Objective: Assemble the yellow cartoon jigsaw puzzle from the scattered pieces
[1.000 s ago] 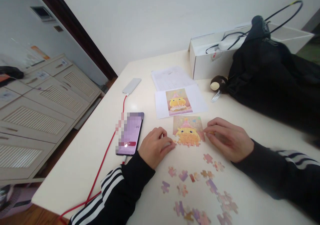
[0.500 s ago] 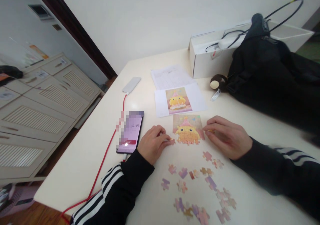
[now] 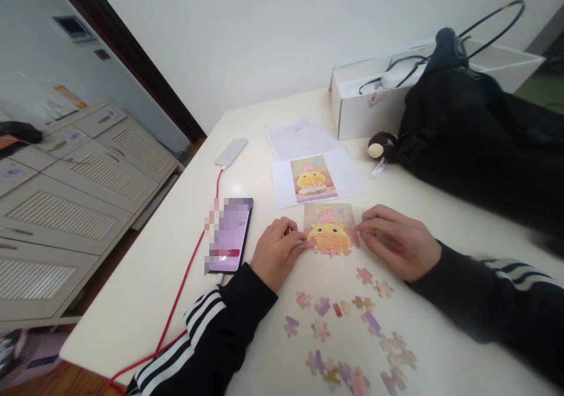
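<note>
A partly built jigsaw puzzle point(image 3: 329, 230) with a yellow cartoon figure lies on the cream table point(image 3: 145, 278). My left hand point(image 3: 277, 252) rests at its lower left corner, fingertips pressing a piece against the puzzle's edge. My right hand point(image 3: 396, 242) lies along the right edge, fingers touching that side. Several loose pieces point(image 3: 348, 331) are scattered on the table nearer to me. A printed reference picture point(image 3: 314, 177) of the same figure lies just beyond the puzzle.
A phone point(image 3: 231, 235) with a lit screen lies left of my left hand, on a red cable point(image 3: 185, 290) running to a grey power bank point(image 3: 231, 151). A black bag point(image 3: 480, 131), a small plush toy point(image 3: 381, 147) and a white box point(image 3: 365, 99) stand at the back right.
My left hand has slid right, bringing its fingertips from beside the puzzle onto its lower left corner. My right hand has stayed at the right edge.
</note>
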Demonstrator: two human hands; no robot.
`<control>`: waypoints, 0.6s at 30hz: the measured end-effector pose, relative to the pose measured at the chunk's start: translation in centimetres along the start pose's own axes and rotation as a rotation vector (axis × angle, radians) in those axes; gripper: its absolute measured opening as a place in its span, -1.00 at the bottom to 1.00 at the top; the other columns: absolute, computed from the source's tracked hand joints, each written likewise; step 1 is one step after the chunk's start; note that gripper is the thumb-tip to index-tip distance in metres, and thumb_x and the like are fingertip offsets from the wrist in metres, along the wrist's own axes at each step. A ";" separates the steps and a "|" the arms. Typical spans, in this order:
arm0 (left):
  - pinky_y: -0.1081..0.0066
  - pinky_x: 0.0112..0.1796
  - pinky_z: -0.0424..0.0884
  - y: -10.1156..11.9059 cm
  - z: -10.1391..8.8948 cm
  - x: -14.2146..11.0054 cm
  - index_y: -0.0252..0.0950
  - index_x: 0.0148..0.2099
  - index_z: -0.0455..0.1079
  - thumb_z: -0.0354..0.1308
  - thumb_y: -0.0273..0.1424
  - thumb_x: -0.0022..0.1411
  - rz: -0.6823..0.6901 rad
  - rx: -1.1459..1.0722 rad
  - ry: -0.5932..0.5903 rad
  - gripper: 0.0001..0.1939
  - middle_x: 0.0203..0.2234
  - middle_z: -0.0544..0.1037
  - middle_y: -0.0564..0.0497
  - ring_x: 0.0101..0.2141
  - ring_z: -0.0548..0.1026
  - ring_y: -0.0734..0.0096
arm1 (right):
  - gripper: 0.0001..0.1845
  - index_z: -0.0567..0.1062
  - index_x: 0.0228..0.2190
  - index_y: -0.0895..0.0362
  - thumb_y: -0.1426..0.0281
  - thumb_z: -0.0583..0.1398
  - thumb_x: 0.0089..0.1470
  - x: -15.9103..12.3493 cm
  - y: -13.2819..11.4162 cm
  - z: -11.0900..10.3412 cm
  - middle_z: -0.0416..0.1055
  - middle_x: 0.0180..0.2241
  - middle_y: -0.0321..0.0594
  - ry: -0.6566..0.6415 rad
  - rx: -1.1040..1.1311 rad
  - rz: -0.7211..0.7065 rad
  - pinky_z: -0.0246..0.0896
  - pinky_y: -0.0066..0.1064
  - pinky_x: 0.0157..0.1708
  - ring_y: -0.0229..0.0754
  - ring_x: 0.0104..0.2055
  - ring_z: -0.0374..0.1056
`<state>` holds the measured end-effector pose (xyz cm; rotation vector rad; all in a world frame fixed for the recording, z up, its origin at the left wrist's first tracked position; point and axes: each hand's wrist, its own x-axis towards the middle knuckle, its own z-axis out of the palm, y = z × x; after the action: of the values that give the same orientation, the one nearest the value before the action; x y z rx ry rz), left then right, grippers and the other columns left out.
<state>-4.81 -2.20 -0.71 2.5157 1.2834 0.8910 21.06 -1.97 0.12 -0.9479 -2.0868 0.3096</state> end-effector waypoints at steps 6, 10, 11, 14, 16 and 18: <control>0.39 -0.27 0.29 0.1 0.2 0.0 -0.34 -0.26 0.46 0.11 -0.28 0.29 -0.012 -0.012 -0.007 -0.77 -0.35 0.35 -0.04 -0.32 0.29 0.44 | -0.83 0.48 -0.38 0.12 0.49 0.09 0.14 0.1 -0.2 0.0 0.39 -0.37 -0.17 -0.007 -0.008 0.018 0.30 -0.43 -0.36 -0.24 -0.37 0.36; 0.38 -0.26 0.30 0.0 0.1 -0.1 -0.35 -0.25 0.46 0.10 -0.27 0.30 -0.003 -0.016 -0.008 -0.76 -0.34 0.35 -0.05 -0.31 0.30 0.44 | -0.82 0.48 -0.40 0.11 0.47 0.09 0.14 0.1 -0.1 0.0 0.39 -0.38 -0.17 0.004 -0.002 0.008 0.31 -0.41 -0.38 -0.22 -0.38 0.36; 0.38 -0.25 0.30 0.0 0.1 -0.1 -0.35 -0.23 0.46 0.10 -0.27 0.30 -0.004 -0.017 -0.009 -0.76 -0.34 0.35 -0.05 -0.31 0.30 0.44 | -0.82 0.48 -0.40 0.11 0.47 0.09 0.14 0.1 -0.1 0.1 0.39 -0.38 -0.17 0.007 -0.002 0.007 0.31 -0.41 -0.38 -0.22 -0.38 0.36; 0.38 -0.24 0.31 -0.1 0.0 -0.1 -0.33 -0.12 0.47 0.09 -0.26 0.30 0.000 -0.020 -0.009 -0.74 -0.31 0.35 -0.07 -0.30 0.29 0.44 | -0.82 0.49 -0.39 0.10 0.46 0.09 0.14 0.1 0.0 0.1 0.40 -0.38 -0.16 0.008 -0.008 0.014 0.32 -0.40 -0.39 -0.21 -0.38 0.37; 0.38 -0.26 0.29 -0.1 0.0 0.0 -0.31 -0.08 0.47 0.08 -0.27 0.32 0.010 -0.016 -0.015 -0.74 -0.31 0.35 -0.07 -0.31 0.28 0.44 | -0.82 0.49 -0.38 0.11 0.46 0.09 0.14 0.0 0.0 0.2 0.40 -0.38 -0.16 0.015 -0.014 0.013 0.32 -0.40 -0.38 -0.21 -0.38 0.37; 0.39 -0.29 0.27 0.0 0.0 0.0 -0.30 -0.10 0.49 0.06 -0.30 0.33 0.023 -0.010 -0.028 -0.75 -0.31 0.34 -0.07 -0.32 0.26 0.45 | -0.83 0.50 -0.37 0.12 0.47 0.09 0.14 0.0 0.1 0.2 0.40 -0.37 -0.17 0.020 -0.016 0.004 0.31 -0.42 -0.38 -0.22 -0.38 0.37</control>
<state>-4.81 -2.21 -0.66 2.5306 1.2413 0.8623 20.94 -1.91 -0.07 -0.9610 -2.0717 0.2851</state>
